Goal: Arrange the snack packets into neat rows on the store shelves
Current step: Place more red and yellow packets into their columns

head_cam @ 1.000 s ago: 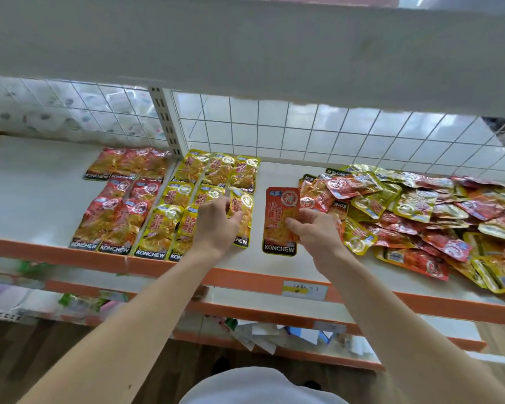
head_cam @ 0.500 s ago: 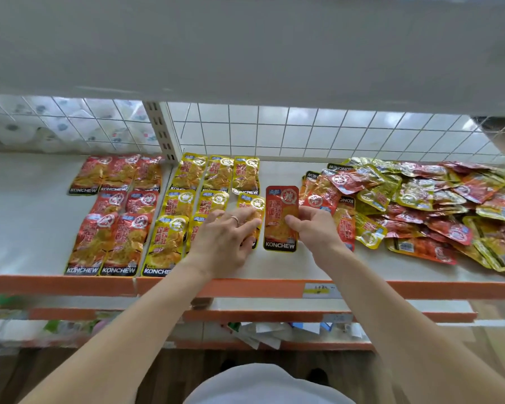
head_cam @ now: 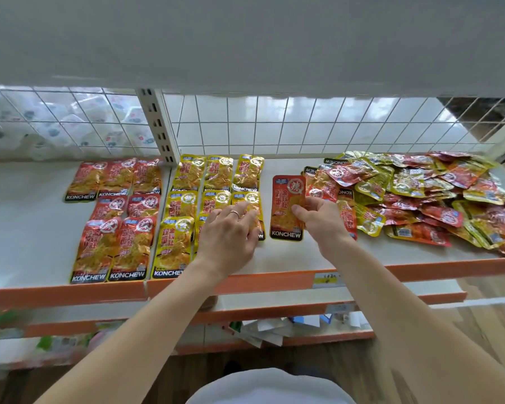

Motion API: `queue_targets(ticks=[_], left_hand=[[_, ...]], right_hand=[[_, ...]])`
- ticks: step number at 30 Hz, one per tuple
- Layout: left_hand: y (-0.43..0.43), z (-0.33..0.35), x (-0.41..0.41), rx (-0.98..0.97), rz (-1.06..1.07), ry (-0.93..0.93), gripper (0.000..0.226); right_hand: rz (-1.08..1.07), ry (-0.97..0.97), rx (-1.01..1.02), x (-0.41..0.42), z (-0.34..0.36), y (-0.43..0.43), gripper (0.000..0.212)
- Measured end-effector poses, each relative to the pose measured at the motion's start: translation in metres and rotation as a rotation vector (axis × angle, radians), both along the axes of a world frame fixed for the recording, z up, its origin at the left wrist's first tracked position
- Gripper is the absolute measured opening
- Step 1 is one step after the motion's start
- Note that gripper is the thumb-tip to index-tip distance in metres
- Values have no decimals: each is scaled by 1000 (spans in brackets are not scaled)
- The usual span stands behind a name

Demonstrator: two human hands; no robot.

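Red snack packets (head_cam: 115,217) lie in rows at the left of the white shelf (head_cam: 27,228). Yellow packets (head_cam: 187,205) lie in rows beside them. My left hand (head_cam: 231,231) rests flat with straight fingers on the front yellow packets (head_cam: 257,208) of the right-hand column. A single red packet (head_cam: 286,214) lies flat just right of the yellow rows. My right hand (head_cam: 318,217) pinches its right edge between thumb and fingers. A loose heap of mixed red and yellow packets (head_cam: 420,196) covers the right part of the shelf.
A wire grid back panel (head_cam: 303,123) closes the shelf behind, with a slotted upright post (head_cam: 158,126). The upper shelf (head_cam: 245,39) overhangs close above. An orange front lip (head_cam: 245,281) with a price tag (head_cam: 328,279) edges the shelf. Lower shelves (head_cam: 274,313) sit below.
My left hand has slid forward and flattened onto the yellow packets. My right hand keeps hold of the single red packet. The camera has tilted and moved closer.
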State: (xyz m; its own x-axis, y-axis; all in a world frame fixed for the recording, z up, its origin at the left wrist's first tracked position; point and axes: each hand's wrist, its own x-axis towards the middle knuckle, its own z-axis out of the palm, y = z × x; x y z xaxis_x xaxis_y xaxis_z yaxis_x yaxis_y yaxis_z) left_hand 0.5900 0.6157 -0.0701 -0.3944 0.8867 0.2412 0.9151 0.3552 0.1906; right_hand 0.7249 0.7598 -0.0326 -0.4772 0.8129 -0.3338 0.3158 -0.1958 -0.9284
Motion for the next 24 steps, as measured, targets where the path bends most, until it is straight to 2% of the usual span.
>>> queue_targets(ticks=[4,11,15,19,24], left_hand=[[-10,8,-3,40,65,-24,47],[-47,40,2,51,177,-24,55],[-77,53,2,14,232,-21,60],[-108,54,-2,14,296,-27,61],[-141,47,-21,15,329,-32,67]], right_hand=[[15,50,-21,7,5,4,12],[141,124,-80,1,17,-15,20],[228,134,-92,-14,24,-40,12],[253,137,-101,-30,25,-67,23],[277,138,-101,-60,23,-100,10]])
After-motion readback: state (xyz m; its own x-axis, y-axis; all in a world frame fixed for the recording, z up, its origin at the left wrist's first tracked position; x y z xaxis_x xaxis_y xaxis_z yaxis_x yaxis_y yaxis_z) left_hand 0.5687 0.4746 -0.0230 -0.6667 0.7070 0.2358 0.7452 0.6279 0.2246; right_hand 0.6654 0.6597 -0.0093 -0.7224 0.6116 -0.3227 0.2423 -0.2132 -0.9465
